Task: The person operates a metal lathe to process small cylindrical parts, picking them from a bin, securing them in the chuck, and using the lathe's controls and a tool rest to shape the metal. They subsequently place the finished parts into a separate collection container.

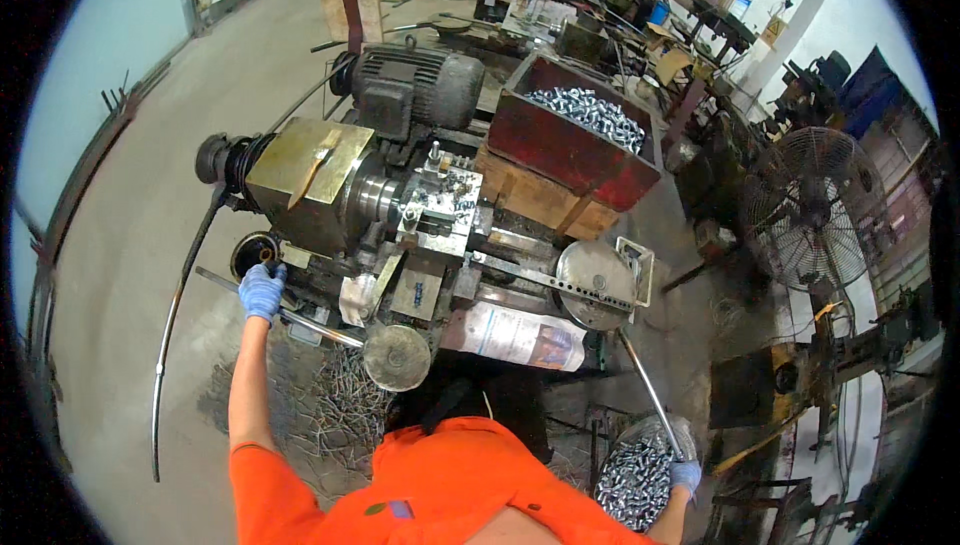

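Left hand: the gloved left hand is closed around the upper end of a long steel lever, just beside a black round knob at the lathe's left edge; the arm stretches straight up from the orange sleeve.
Right hand: the gloved right hand sits low at the right and grips the bottom end of a thin rod; the fingers wrap it, so no gap shows.
Lever: it runs on a slant from the left hand down to a round disc near the lathe's front edge.
Rod: it rises leftward from the right hand to a grey wheel on the lathe's right side.
Lathe: the lathe fills the middle, with a brass-coloured cover at left and a grey motor behind it.
Bucket: a bucket of small silvery parts stands touching the right hand, below the rod.
Red bin: a red bin heaped with the same parts rests behind the lathe, to the right.
Floor: the concrete floor lies open to the left of the lathe; metal shavings pile under its front edge.
Fan: a caged fan stands well apart at right, among crowded machines.
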`<state>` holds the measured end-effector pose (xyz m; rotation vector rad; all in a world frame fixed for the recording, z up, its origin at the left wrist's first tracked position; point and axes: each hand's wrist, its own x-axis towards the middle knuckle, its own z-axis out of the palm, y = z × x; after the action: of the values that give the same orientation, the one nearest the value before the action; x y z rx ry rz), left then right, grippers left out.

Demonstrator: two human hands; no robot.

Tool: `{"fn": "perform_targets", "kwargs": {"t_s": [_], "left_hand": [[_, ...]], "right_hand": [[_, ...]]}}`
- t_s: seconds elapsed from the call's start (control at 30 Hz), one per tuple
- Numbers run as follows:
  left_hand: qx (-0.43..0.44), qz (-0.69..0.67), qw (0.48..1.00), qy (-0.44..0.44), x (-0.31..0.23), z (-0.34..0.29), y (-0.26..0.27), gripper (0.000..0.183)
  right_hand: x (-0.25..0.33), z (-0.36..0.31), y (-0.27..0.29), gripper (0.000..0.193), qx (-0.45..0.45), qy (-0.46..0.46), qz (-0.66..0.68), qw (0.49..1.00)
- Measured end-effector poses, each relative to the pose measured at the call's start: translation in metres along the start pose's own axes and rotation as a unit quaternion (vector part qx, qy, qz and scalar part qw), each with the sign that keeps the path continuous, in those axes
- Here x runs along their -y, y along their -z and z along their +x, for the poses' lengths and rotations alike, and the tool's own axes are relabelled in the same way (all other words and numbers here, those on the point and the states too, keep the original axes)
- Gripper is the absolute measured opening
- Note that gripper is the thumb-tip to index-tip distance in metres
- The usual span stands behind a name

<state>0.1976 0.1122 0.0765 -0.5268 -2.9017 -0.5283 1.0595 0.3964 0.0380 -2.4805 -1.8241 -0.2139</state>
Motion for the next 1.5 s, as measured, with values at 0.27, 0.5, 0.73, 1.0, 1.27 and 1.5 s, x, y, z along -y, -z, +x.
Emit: {"fn": "perform_targets", "kwargs": {"t_s": [0.27, 0.5, 0.73, 1.0, 1.27, 1.5], "left_hand": [[0.005, -0.002, 1.0, -0.016, -0.014, -0.005, 0.013, 0.032], [-0.026, 0.029, 0.999, -0.004, -0.001, 0.002, -0.005, 0.035], [-0.009, 0.007, 1.0, 0.003, -0.006, -0.001, -0.003, 0.037], [-0.009, 0.006, 1.0, 0.0, -0.008, -0.004, 0.007, 0.036], [-0.013, 0.018, 1.0, 0.0, -0.006, -0.001, 0.001, 0.036], [-0.018, -0.017, 1.0, -0.017, -0.015, -0.005, 0.01, 0.034]], "right_hand": [[0.003, -0.008, 0.008, 0.036, 0.052, -0.047, -0.024, 0.997], [0.018, -0.015, 0.031, 0.042, 0.119, -0.051, -0.018, 0.991], [0.017, -0.024, 0.033, 0.038, 0.089, -0.072, -0.032, 0.993], [0.017, -0.028, 0.024, 0.045, 0.058, -0.068, -0.016, 0.996], [0.026, -0.028, 0.032, 0.042, 0.123, -0.085, -0.06, 0.987], [0.021, -0.029, 0.03, 0.044, 0.133, -0.092, -0.047, 0.986]]}}
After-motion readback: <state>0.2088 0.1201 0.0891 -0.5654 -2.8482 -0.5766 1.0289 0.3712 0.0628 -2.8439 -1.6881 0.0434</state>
